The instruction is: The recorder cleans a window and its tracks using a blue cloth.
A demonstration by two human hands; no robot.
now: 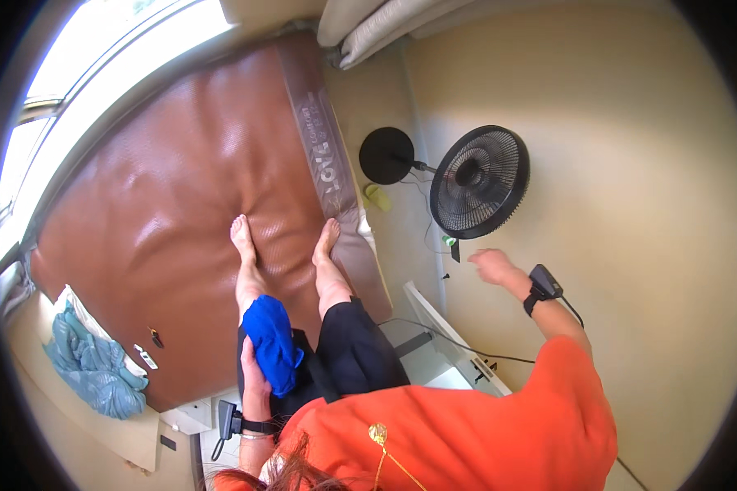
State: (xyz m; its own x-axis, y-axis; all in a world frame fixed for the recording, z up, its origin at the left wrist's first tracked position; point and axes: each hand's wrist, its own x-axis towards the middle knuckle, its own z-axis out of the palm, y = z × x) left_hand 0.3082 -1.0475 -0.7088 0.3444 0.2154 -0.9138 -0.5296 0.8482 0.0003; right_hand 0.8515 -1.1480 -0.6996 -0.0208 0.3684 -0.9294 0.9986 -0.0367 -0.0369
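A crumpled blue cloth point(274, 348) lies over my left knee and thigh. My left hand point(255, 375) grips its left side, with the fingers partly hidden behind the fabric. Out to the right, my right hand point(495, 267) is raised on a stretched arm. Its fingers look bent inward, and nothing shows in them. Nearest to it in the picture is the round head of a black standing fan point(479, 182), just beyond the hand and apart from it. Each wrist carries a small dark device on a strap.
My bare feet rest on a large brown mattress point(172, 164). Blue-green fabric point(98, 364) lies at its left corner, near a white remote-like item point(146, 357). Yellow-green slippers point(377, 196) sit by the fan's base point(386, 155). A cable runs past the white furniture point(438, 323) at right.
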